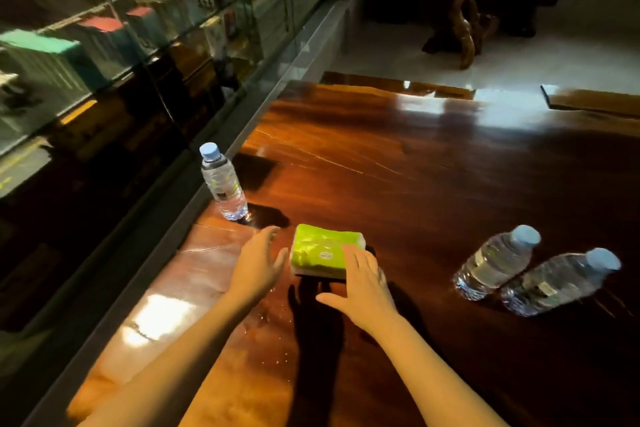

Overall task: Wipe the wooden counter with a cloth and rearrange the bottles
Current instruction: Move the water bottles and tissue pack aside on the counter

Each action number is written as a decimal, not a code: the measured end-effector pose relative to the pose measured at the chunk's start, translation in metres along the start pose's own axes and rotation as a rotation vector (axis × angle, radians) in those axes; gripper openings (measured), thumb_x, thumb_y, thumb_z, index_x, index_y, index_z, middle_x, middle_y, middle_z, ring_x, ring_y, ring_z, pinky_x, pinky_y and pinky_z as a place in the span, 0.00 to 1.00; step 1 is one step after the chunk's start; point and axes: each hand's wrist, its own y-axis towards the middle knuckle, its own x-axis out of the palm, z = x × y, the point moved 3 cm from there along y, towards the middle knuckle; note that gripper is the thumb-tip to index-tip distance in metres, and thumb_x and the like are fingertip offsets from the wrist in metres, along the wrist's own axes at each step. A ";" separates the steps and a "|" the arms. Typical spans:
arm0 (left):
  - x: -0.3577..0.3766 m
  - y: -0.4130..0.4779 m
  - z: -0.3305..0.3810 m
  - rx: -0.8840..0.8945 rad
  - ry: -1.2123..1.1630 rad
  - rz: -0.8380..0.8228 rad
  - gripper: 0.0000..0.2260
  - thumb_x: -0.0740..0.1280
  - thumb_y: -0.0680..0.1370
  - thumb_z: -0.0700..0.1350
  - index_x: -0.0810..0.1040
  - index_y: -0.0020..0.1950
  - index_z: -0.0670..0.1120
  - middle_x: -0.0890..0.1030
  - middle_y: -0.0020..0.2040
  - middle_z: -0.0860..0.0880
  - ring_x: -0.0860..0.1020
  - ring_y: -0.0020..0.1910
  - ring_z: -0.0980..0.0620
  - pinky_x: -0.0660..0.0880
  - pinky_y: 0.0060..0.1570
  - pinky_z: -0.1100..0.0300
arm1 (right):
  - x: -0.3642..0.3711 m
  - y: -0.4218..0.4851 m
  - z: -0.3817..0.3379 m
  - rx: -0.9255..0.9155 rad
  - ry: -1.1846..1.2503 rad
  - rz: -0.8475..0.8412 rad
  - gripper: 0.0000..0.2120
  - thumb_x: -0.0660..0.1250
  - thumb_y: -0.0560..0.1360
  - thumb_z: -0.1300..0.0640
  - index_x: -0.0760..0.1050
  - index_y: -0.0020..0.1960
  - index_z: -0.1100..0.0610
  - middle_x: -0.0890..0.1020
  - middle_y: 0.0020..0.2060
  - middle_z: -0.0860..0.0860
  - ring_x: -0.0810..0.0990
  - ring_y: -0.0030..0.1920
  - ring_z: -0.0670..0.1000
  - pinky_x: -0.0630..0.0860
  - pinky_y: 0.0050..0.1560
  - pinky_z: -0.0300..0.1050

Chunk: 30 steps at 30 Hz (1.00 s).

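A green plastic-wrapped tissue pack (323, 248) lies on the glossy wooden counter (398, 191). My left hand (258, 262) hovers open just left of the pack, fingers spread, not touching it. My right hand (363, 282) is open over the pack's near right corner, fingertips at its edge. One clear water bottle with a light blue cap (223, 184) stands at the counter's left edge. Two more capped water bottles (495, 262) (557, 282) stand side by side at the right. No cloth is visible.
A glass display case (114, 55) with boxes runs along the counter's left side behind a grey ledge (194, 204). Small water droplets (273, 315) speckle the wood near my hands. Beyond the counter's far edge are a pale tiled floor and a carved wooden stand (457, 21).
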 end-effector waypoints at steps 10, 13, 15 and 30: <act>-0.060 0.097 -0.094 -0.238 -0.206 0.191 0.44 0.78 0.65 0.49 0.57 0.73 0.44 0.72 0.68 0.41 0.72 0.66 0.40 0.71 0.61 0.47 | 0.028 0.091 -0.027 0.083 -0.332 -0.186 0.58 0.73 0.65 0.39 0.35 0.76 0.56 0.43 0.78 0.56 0.41 0.78 0.58 0.44 0.76 0.58; -0.064 0.122 -0.106 -0.132 -0.359 0.160 0.37 0.77 0.64 0.45 0.62 0.68 0.49 0.77 0.60 0.47 0.78 0.59 0.46 0.76 0.57 0.49 | 0.029 0.106 -0.027 0.081 -0.449 -0.209 0.57 0.74 0.67 0.43 0.35 0.76 0.55 0.44 0.78 0.55 0.42 0.78 0.58 0.44 0.75 0.59; -0.065 0.135 -0.110 -0.093 -0.446 0.134 0.36 0.76 0.65 0.43 0.62 0.68 0.54 0.77 0.60 0.51 0.78 0.57 0.54 0.76 0.59 0.51 | 0.032 0.114 -0.025 0.095 -0.433 -0.239 0.56 0.75 0.67 0.45 0.36 0.76 0.54 0.45 0.78 0.54 0.44 0.78 0.57 0.45 0.76 0.58; -0.043 0.157 -0.108 -0.173 -0.621 0.120 0.30 0.76 0.64 0.38 0.66 0.58 0.57 0.78 0.47 0.56 0.80 0.48 0.54 0.76 0.49 0.58 | 0.025 0.119 -0.014 0.057 -0.249 -0.110 0.40 0.73 0.66 0.53 0.56 0.73 0.49 0.70 0.64 0.48 0.67 0.65 0.54 0.59 0.72 0.53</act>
